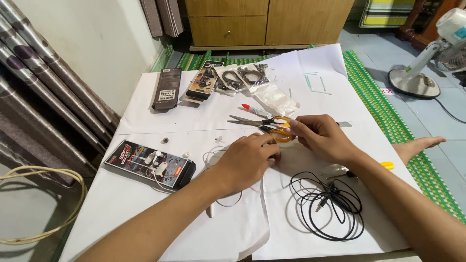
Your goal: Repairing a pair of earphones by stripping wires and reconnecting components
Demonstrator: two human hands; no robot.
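My left hand (248,160) lies knuckles-up on the white paper (145,213), fingers curled over a thin white earphone cable (213,157) that loops beside and beneath it. My right hand (320,137) meets it from the right, fingertips pinched together against the left hand's fingers right by the yellow handles of a pair of scissors (262,125). What the fingertips pinch is too small to make out. The scissors lie flat, blades pointing left.
A coiled black cable (330,204) lies near my right forearm. A black earphone box (150,164) sits left; more packages (166,88) and bagged cables (252,76) lie at the back. A small glue tube (255,110), a yellow-handled tool (386,165), my bare foot (417,145) and a floor fan (417,77) are around.
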